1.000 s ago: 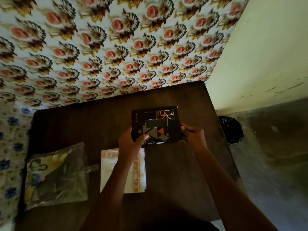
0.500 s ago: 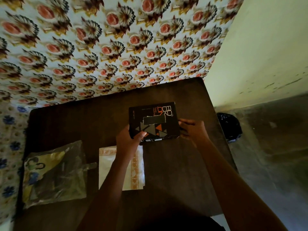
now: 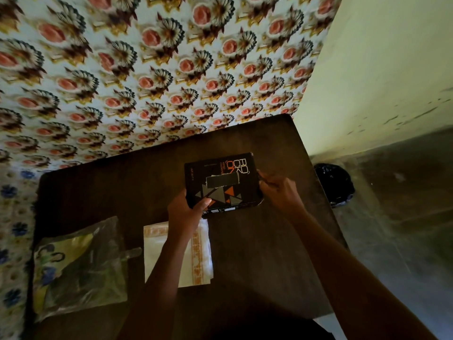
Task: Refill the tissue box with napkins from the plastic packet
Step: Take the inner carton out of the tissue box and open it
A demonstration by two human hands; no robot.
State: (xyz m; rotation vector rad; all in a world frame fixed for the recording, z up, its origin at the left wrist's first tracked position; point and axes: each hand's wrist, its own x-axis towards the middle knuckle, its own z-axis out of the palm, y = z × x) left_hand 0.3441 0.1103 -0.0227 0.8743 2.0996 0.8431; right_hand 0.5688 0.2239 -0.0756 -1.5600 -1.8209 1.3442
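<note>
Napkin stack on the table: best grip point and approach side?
Probably the napkin stack by its left edge, approached from the left: it lies flat, the left forearm crosses its right half, and that edge is bare, with a gap to the plastic packet.

Dark brown wooden table (image 3: pixel 257 253), pushed up against the flowery wall. On it, over at the left near edge, there's a crinkly clear plastic packet (image 3: pixel 81 268) with some yellow and blue print showing through. Just beside that, toward the middle, a flat stack of white napkins (image 3: pixel 198 256) with an orange patterned border. Can't tell if the black box (image 3: pixel 221 182) actually sits on the tabletop or is lifted off it.
</note>
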